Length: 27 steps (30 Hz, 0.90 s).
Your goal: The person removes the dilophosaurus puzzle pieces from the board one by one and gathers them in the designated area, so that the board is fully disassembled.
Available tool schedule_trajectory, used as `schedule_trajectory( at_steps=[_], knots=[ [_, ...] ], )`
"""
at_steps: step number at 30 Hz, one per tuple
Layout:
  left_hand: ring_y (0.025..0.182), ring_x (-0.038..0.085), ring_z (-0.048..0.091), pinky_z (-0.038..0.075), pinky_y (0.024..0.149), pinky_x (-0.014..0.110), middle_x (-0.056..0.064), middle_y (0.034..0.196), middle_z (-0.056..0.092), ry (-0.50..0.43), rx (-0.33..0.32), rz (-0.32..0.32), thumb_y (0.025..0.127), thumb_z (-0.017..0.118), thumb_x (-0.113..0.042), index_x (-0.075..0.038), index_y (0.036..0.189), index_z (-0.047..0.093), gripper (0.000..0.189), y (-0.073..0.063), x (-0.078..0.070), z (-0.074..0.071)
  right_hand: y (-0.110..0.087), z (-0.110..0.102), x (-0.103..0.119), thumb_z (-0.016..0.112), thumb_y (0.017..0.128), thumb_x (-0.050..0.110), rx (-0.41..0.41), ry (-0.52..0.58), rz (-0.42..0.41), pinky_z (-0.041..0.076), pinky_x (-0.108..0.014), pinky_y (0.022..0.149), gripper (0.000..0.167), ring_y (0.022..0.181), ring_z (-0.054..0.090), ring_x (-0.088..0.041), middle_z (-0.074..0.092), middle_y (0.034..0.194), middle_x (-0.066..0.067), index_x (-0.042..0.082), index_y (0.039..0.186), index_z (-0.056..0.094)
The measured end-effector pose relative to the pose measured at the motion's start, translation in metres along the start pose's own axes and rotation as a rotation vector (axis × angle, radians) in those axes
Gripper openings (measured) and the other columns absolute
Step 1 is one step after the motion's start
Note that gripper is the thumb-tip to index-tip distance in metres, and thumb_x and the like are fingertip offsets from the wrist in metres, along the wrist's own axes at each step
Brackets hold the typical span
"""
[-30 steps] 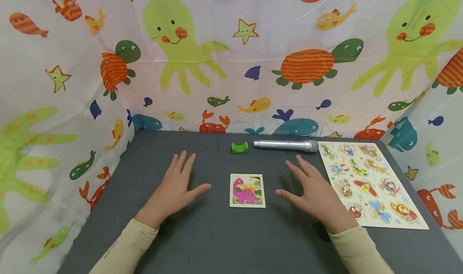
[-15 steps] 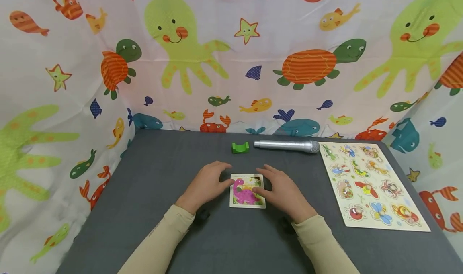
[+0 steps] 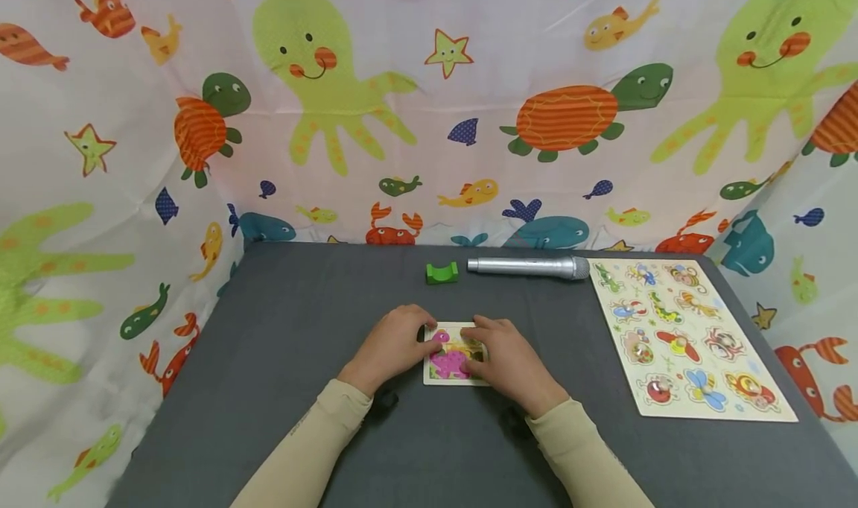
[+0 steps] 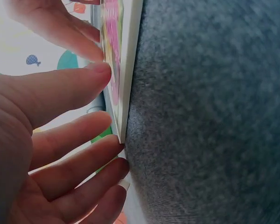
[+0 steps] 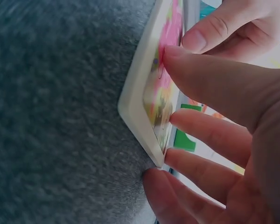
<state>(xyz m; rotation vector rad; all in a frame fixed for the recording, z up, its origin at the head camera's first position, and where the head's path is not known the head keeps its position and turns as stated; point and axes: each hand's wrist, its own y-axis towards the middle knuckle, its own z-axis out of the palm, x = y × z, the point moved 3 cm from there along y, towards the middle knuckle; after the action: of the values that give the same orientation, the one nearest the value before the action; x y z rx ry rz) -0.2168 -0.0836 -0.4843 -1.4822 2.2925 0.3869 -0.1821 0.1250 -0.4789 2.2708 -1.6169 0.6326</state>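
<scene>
A small square picture puzzle (image 3: 449, 365) with a pink dinosaur and a pale frame lies flat on the dark table. My left hand (image 3: 394, 345) is at its left side. In the left wrist view the thumb (image 4: 95, 77) touches the picture face, and a fingertip meets the frame's corner. From the other side my right hand (image 3: 511, 360) covers part of the picture. Its thumb (image 5: 179, 56) rests on the pink area while the other fingers spread along the frame (image 5: 133, 86). The puzzle's right edge is partly hidden under this hand.
Behind the puzzle lie a green curved block (image 3: 442, 273) and a silver microphone (image 3: 526, 267). A pale board of insect and animal pieces (image 3: 684, 340) lies to the right. A sea-animal curtain (image 3: 402, 83) hangs along the table's back and sides.
Both hands have moved inward from above the table on either side, down onto the puzzle. Their fingers now touch it. The puzzle stays where it lay.
</scene>
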Motion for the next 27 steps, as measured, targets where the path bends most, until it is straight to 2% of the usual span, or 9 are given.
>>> schedule_trajectory(
  at_steps=[7,12,21,27],
  knots=[
    [0.121,0.024,0.069,0.058,0.108,0.044,0.005,0.130,0.075,0.025,0.010,0.009,0.095,0.084,-0.040,-0.012,0.122,0.081,0.039,0.0012,-0.0006,-0.0004,0.0000,-0.0011,0.0011,0.087,0.092,0.026,0.003,-0.013,0.006,0.051,-0.059,0.114,0.054,0.145,0.054,-0.042,0.057,0.160,-0.019,0.011,0.142,0.072],
    [0.121,0.023,0.069,0.058,0.108,0.044,0.005,0.131,0.075,0.020,0.016,-0.005,0.095,0.084,-0.040,-0.014,0.123,0.081,0.038,0.0008,-0.0012,-0.0008,-0.0003,-0.0009,0.0015,0.086,0.093,0.029,0.022,-0.015,0.020,0.050,-0.059,0.115,0.055,0.147,0.051,-0.041,0.054,0.163,-0.017,0.015,0.144,0.071],
    [0.121,0.023,0.069,0.058,0.108,0.045,0.004,0.131,0.074,0.023,0.028,-0.022,0.096,0.083,-0.041,-0.016,0.125,0.081,0.039,-0.0028,0.0007,-0.0005,-0.0018,0.0017,0.0034,0.084,0.095,0.030,0.033,-0.021,0.001,0.050,-0.060,0.115,0.055,0.146,0.051,-0.041,0.052,0.164,-0.018,0.015,0.146,0.070],
    [0.119,0.023,0.069,0.058,0.107,0.045,0.004,0.129,0.074,0.013,0.031,-0.003,0.096,0.084,-0.040,-0.016,0.124,0.081,0.037,-0.0025,0.0011,-0.0018,-0.0017,0.0030,0.0024,0.085,0.094,0.030,0.021,-0.018,0.000,0.050,-0.060,0.115,0.055,0.146,0.052,-0.040,0.053,0.164,-0.018,0.015,0.145,0.070]
  ],
)
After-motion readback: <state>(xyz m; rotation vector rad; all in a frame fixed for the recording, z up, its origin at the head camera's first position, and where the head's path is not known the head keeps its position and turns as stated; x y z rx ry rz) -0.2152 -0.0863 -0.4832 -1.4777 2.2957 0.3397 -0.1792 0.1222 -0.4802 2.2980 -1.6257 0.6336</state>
